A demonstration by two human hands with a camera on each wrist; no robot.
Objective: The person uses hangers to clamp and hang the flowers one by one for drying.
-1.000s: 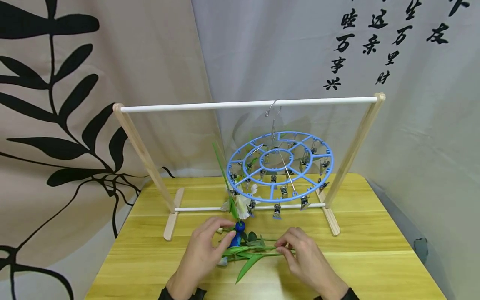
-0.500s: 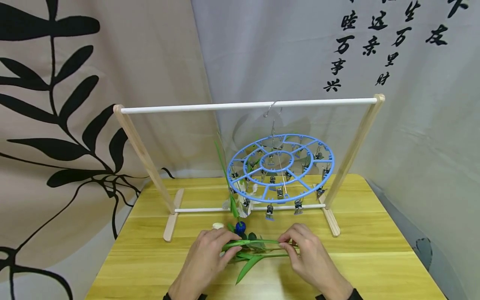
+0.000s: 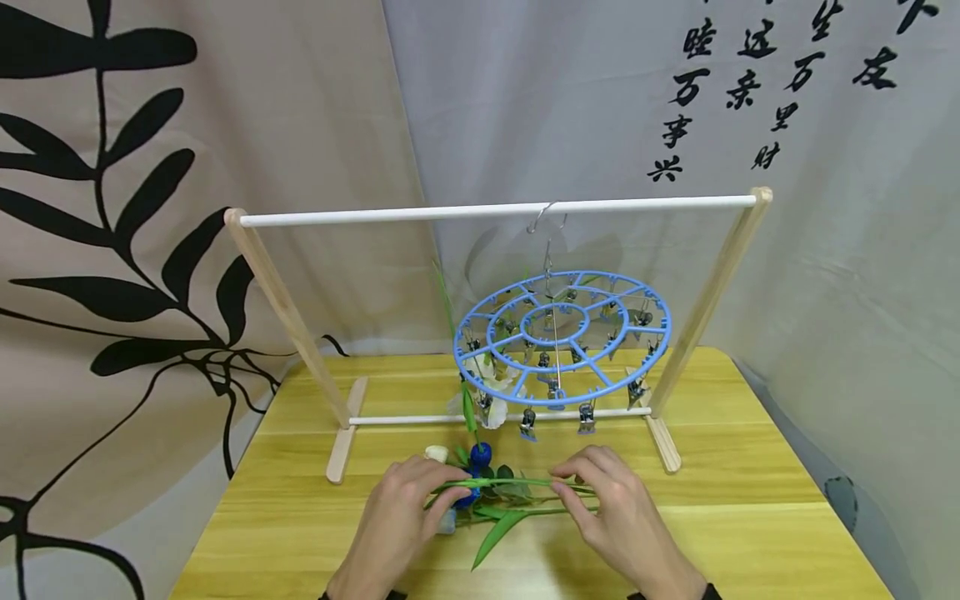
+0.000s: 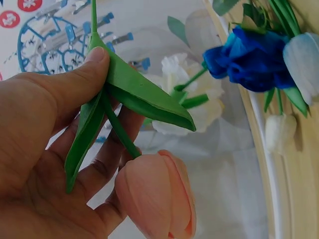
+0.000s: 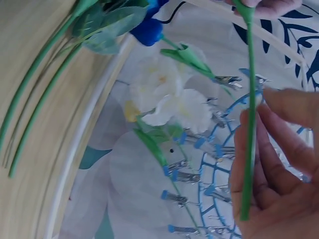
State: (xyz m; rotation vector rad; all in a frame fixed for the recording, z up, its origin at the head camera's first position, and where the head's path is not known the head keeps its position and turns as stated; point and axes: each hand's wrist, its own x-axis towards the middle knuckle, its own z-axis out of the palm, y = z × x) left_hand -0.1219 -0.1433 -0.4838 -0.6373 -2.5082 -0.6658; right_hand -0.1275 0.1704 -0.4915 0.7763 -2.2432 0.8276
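Observation:
An artificial tulip with a pale pink bloom (image 4: 157,194) and long green leaves is held by both hands, its stem (image 3: 517,482) lying level above the table. My left hand (image 3: 408,512) pinches it between thumb and fingers where the leaves meet the stem. Towards the stem's lower end, my right hand (image 3: 618,517) holds it with thumb and fingertips. Under and beside the hands lie more artificial flowers: a blue rose (image 4: 249,59), a white tulip (image 4: 280,132), a pale blue tulip (image 4: 301,62) and several green stems (image 5: 37,124).
Behind the hands a round blue clip hanger (image 3: 540,403) hangs from a white rod (image 3: 360,217) on a wooden stand. Metal clips dangle from it, and white flowers (image 5: 159,82) hang among them. The wooden table (image 3: 750,483) stands before patterned curtains.
My left hand has gone from beside the blue flower to the tulip and taken hold of it. The stem has come up off the pile. The blue hanger has turned a little.

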